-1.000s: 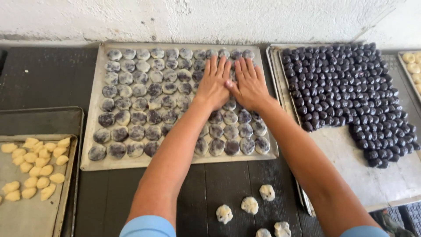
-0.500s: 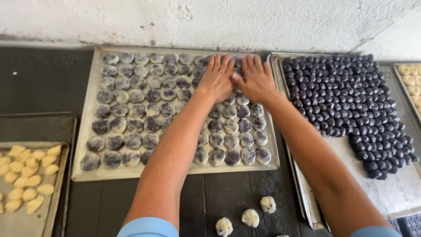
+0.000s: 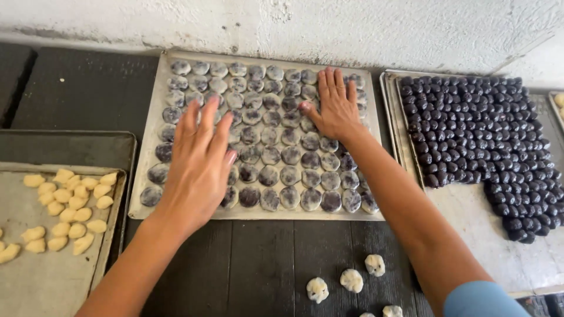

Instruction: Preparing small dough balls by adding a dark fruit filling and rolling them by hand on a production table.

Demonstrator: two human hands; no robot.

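Note:
A metal baking tray [image 3: 147, 194] lies in the middle of the dark table, packed with rows of flattened grey-purple dough discs [image 3: 288, 158]. My left hand [image 3: 200, 161] hovers flat, fingers spread, over the discs in the tray's left part; I cannot tell whether it touches them. My right hand [image 3: 336, 105] lies flat with fingers together on the discs near the tray's far right corner. Neither hand holds anything.
To the right a tray [image 3: 470, 205] carries many small dark purple balls [image 3: 487, 129]. At the left a tray [image 3: 35, 282] holds several pale yellow dough pieces [image 3: 70, 202]. A few whitish filled dough balls [image 3: 351, 280] lie on the dark table [image 3: 258, 264] near me. A white wall runs along the back.
Both hands were pressed together on the discs at the tray's upper middle. My left hand has moved left and toward me; my right hand has stayed at the far right.

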